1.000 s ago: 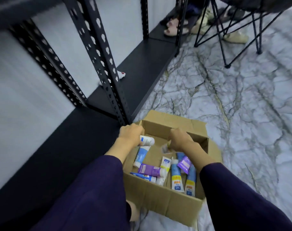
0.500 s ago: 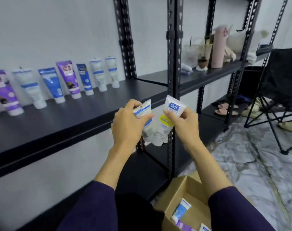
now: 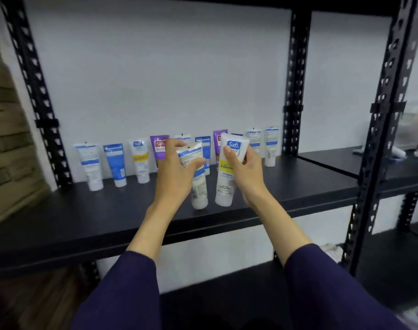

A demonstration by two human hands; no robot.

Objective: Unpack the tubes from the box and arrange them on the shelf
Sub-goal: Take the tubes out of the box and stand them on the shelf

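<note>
My left hand (image 3: 177, 172) grips a white tube with a blue band (image 3: 196, 186), cap down, over the black shelf (image 3: 84, 210). My right hand (image 3: 245, 170) grips a white and yellow Safi tube (image 3: 227, 179), also cap down, its cap close to the shelf board. Both tubes hang side by side near the shelf's front edge. A row of several white, blue and purple tubes (image 3: 115, 165) stands cap down along the back wall. The box is out of view.
Black perforated uprights stand at the left (image 3: 36, 96), the back middle (image 3: 295, 86) and the right front (image 3: 379, 139). A neighbouring shelf (image 3: 346, 160) at the right carries blurred items. Stacked brown cardboard (image 3: 7, 129) fills the left edge.
Both hands lifted out of the box with a tube each and moved up and forward over the shelf. The view swung up from the floor to face the shelf.
</note>
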